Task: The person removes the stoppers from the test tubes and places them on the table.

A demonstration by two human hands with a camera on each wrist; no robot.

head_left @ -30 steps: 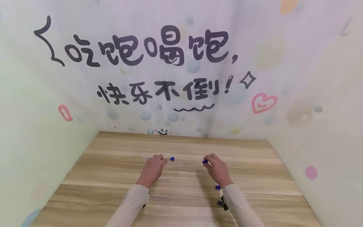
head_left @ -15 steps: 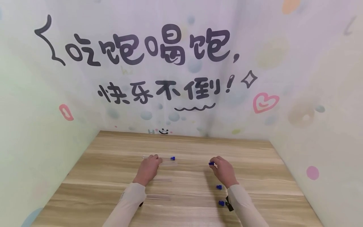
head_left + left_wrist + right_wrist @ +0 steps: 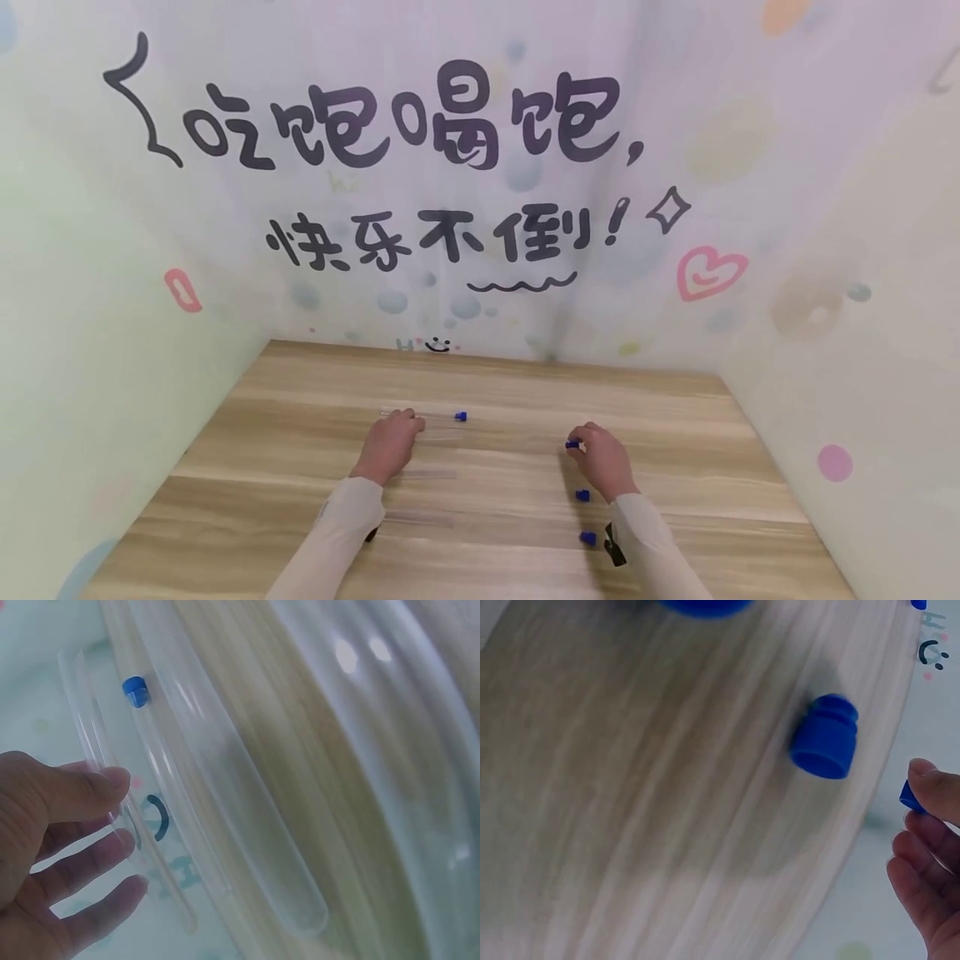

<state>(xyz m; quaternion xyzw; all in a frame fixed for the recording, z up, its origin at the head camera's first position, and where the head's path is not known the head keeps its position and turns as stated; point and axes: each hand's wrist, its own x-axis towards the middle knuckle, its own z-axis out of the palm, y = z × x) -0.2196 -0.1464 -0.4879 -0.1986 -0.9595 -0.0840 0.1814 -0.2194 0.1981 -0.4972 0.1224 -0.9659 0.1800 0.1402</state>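
Note:
My left hand pinches a clear test tube between thumb and fingers, its other fingers spread loosely. Beyond it on the table lies another test tube, with a blue stopper in its right end. In my right hand, thumb and forefinger pinch a loose blue stopper. Two more blue stoppers stand on the table below that hand: one nearer to it, the other closer to the front. The two hands are well apart, tube to the left and stopper to the right.
Two further clear test tubes lie on the wooden table in front of my left hand, a farther tube and a nearer tube. A printed wall curtain rises behind the table, with side walls left and right.
My right hand has drawn right and a little nearer, carrying the stopper. My left hand has shifted slightly left with its tube, so the gap between the hands is wider.

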